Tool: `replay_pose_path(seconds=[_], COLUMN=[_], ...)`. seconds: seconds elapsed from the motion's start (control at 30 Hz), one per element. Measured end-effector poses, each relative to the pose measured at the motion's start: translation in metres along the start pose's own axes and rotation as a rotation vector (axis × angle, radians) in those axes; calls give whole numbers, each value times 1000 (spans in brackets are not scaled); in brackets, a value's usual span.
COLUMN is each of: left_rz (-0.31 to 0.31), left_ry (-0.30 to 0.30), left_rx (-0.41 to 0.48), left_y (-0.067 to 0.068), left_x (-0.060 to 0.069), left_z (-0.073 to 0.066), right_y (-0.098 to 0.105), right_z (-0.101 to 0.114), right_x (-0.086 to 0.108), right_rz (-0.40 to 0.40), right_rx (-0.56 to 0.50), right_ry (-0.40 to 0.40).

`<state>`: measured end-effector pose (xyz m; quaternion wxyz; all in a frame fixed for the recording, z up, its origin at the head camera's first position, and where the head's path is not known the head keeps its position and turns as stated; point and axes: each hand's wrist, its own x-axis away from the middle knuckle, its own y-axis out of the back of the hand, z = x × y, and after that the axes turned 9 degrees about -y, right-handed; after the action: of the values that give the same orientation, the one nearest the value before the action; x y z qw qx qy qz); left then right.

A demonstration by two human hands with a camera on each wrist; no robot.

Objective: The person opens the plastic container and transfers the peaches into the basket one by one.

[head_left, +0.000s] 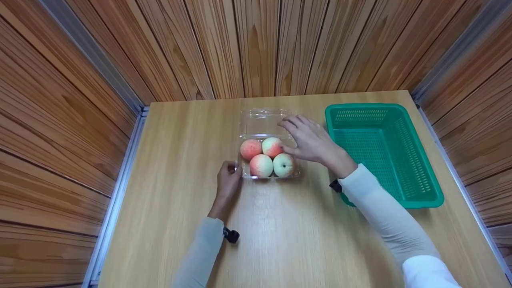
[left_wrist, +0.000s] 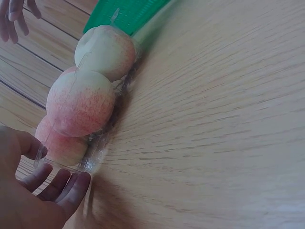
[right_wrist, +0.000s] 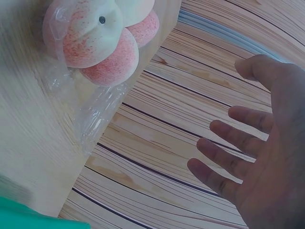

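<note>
Left hand (head_left: 229,180): thumb and fingers pinch the thin edge of a clear plastic box (head_left: 245,170) at its near left corner. Right hand (head_left: 310,140): fingers spread, the palm over the box's right side; the right wrist view shows its fingertips gripping nothing and apart from the fruit.

The box stands just to the right of the left hand's pinch and below the right hand. Its wall is judged light, springy and slick, apt to bend or crease under a hard squeeze at one corner. A hold low on both side walls would probably spread the load better than an edge pinch.

Inside the box sit four peaches (head_left: 261,165) in two rows, crowded close together. They make up most of the likely weight. Their rounded form suggests easy rolling, and real flesh would bruise; whether they are firm or soft cannot be told. Each would best be cupped around its widest part, with light pressure.

The clear lid (head_left: 262,123) lies open behind the peaches, on the side away from the person; it looks flimsy and a poor handhold. Farther out, a green basket (head_left: 364,106) rests to the right on the wooden table (head_left: 180,160).
</note>
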<state>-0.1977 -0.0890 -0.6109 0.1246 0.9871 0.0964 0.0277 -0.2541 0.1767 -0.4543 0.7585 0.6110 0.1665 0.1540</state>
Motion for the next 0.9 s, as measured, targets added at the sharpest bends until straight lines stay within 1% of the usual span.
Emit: replay_pose_path(seconds=[0.3,0.43,0.6,0.67,0.83,0.9], left_rz=[16,24,48,57,65,71], left_ry=[18,33,47,40,1,1], left_rx=[8,9,3,-4,-12,-24], left_y=[2,2,4,4,5,5], left_x=[-2,-2,-3,-5,-12,-14], left_z=[0,-1,-2,-3,-6,-7], right_y=[-4,-8,-17,-21,-34,-39], right_z=[4,6,8,9,7,6], right_x=[10,15,19,21,23,23], right_rz=[21,49,90,102,111,114], right_rx=[-6,-25,-37,-42,-67,-77], right_ry=[13,3,-13,-19,-8,-2])
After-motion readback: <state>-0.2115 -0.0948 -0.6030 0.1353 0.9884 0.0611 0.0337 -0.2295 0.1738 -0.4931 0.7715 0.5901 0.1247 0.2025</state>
